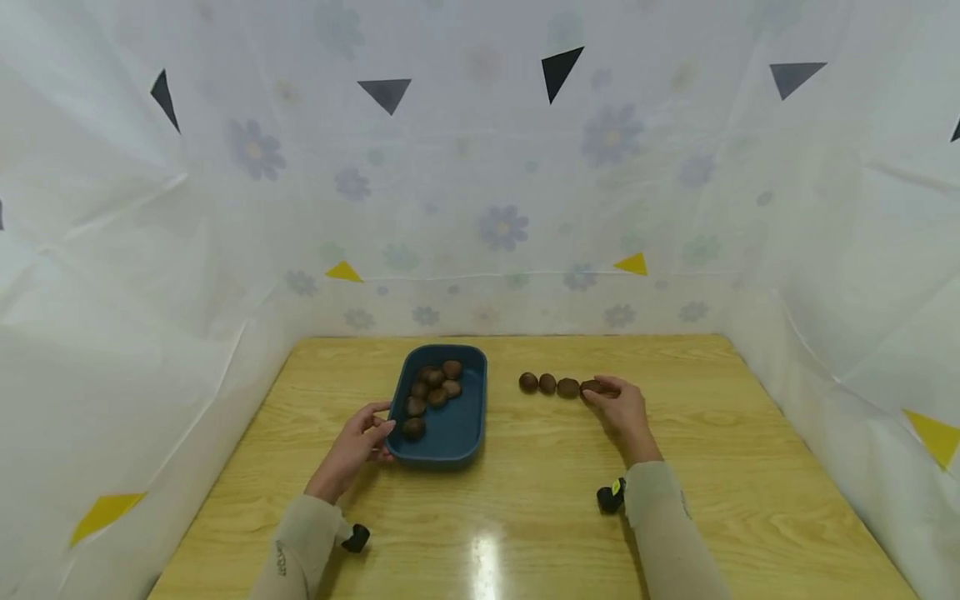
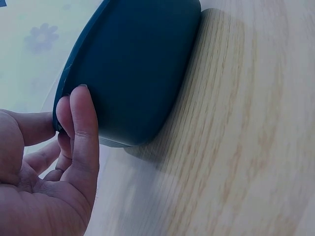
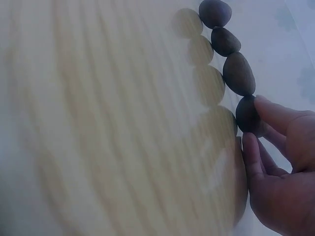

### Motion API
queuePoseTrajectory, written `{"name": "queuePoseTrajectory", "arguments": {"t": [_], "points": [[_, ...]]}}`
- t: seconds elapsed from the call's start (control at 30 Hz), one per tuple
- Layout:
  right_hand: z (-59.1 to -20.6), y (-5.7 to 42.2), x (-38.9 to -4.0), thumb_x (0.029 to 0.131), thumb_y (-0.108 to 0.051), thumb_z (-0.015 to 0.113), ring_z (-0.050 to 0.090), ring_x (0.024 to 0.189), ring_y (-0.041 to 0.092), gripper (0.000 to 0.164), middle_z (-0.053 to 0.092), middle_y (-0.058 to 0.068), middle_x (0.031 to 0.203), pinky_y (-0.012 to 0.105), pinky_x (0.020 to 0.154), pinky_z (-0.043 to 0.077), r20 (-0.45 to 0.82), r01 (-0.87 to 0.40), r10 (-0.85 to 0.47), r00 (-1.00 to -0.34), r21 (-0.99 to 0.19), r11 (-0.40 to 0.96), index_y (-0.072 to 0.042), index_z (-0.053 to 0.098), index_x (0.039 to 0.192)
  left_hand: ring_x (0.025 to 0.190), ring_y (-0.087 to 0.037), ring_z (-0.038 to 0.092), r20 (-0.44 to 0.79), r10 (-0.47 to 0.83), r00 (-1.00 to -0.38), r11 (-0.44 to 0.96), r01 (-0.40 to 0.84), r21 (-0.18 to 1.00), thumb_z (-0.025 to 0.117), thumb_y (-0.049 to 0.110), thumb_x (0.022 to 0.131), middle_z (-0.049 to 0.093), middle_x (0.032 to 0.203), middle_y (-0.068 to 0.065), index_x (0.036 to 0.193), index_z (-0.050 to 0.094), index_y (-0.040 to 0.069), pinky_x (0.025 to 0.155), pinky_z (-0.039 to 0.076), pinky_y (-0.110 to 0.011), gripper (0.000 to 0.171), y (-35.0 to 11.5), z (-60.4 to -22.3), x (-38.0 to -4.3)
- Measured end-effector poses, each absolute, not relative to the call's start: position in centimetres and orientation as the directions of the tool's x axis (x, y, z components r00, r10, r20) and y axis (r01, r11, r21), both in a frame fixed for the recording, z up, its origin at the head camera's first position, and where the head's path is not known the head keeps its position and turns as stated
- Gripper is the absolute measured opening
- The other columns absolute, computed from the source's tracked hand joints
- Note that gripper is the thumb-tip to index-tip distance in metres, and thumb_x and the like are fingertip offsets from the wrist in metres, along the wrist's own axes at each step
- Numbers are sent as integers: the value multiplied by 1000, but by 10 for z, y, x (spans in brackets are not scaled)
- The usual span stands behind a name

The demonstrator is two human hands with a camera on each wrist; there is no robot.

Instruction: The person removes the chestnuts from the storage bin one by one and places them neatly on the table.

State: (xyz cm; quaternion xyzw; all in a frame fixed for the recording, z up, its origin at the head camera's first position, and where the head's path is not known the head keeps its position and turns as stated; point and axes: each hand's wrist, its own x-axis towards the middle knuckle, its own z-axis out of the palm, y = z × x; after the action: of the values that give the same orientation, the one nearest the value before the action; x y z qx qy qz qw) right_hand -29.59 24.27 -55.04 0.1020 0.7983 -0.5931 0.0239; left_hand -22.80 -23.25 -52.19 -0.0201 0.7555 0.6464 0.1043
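Note:
A dark blue plastic tray [image 1: 463,425] stands left of the middle of the table with several brown chestnuts [image 1: 437,397] in it, mostly along its left side. My left hand [image 1: 354,443] pinches the tray's near left rim, the thumb over the edge and fingers against the outer wall [image 2: 138,64]. Right of the tray, a row of chestnuts runs sideways: one at its left end [image 1: 528,382], a second [image 1: 547,384] and a third [image 1: 567,388]. At the right end my right hand [image 1: 622,410] holds another chestnut [image 3: 247,115] between thumb and fingers, right against the third.
The wood-grain table [image 1: 540,517] is enclosed by white sheeting at the back [image 1: 420,192] and on both sides, with flower prints and triangle stickers. A small black camera [image 1: 611,497] sits at the right wrist, another [image 1: 356,538] at the left.

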Motion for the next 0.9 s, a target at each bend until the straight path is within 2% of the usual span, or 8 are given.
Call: {"name": "queuePoseTrajectory", "arguments": {"t": [0.33, 0.63, 0.9], "points": [[-545, 247, -291, 101, -29, 70, 51, 129, 33, 61, 49, 18, 145, 43, 103, 48, -179, 200, 102, -979, -944, 261, -11, 47, 155, 73, -17, 62, -180, 115, -977, 173, -159, 972, 54, 19, 110, 53, 113, -14, 157, 41, 7, 71, 62, -35, 50, -232, -522, -230], [-545, 251, -294, 101, -32, 69, 49, 132, 33, 62, 46, 18, 147, 40, 103, 50, -178, 199, 107, -978, -949, 244, -11, 46, 155, 73, -17, 62, -175, 106, -979, 166, -156, 974, 53, 16, 110, 53, 112, -17, 155, 44, 7, 69, 61, -33, 47, -232, -521, -233], [-538, 255, -294, 100, -37, 71, 50, 124, 29, 62, 45, 15, 148, 34, 89, 53, -139, 171, 146, -979, -956, 237, -13, 50, 153, 73, -17, 60, -177, 112, -978, 166, -157, 974, 54, 17, 110, 52, 113, -18, 155, 43, 8, 70, 61, -33, 48, -232, -519, -232]]}}
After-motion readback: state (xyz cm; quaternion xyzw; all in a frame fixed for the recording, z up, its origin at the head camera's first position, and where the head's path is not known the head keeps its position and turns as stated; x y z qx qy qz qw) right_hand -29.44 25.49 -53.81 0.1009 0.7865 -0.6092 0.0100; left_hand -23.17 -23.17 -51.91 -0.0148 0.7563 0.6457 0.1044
